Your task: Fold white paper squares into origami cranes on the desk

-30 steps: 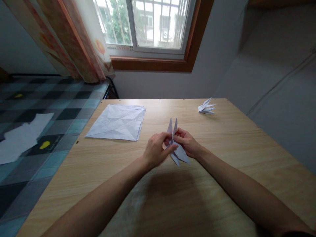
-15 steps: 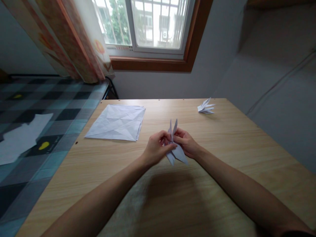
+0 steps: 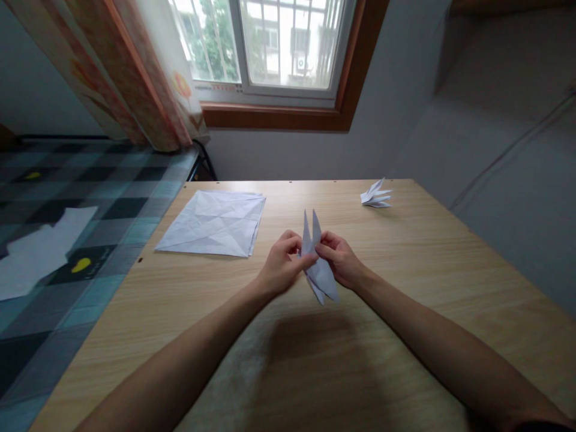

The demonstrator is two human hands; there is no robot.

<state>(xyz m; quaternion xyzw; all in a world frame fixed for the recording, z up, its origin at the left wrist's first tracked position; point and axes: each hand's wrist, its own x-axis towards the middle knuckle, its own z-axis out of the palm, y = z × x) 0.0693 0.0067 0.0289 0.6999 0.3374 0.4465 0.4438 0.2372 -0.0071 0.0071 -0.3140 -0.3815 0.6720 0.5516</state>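
A white folded paper piece (image 3: 321, 276) is held above the table between both hands, with two narrow points upward and two wider flaps hanging down. My left hand (image 3: 284, 264) pinches its left side, thumb across the front. From the right, my right hand (image 3: 339, 258) grips the opposite edge between thumb and fingers. The fingertips behind the paper are partly hidden. Beyond my right hand, a second folded paper piece (image 3: 375, 195) with several pointed ends lies near the table's far edge.
On the wooden table (image 3: 202, 372), creased square paper sheets (image 3: 216, 222) lie at the back left. White paper sheets (image 3: 40, 258) rest on the checked cloth (image 3: 112, 252) left of the table. Behind stand a curtain (image 3: 130, 72) and a window (image 3: 288, 48).
Between my hands the folded paper has turned slightly, its two upper points now standing taller and wider toward me. My left hand has shifted a little left and its thumb lies higher.
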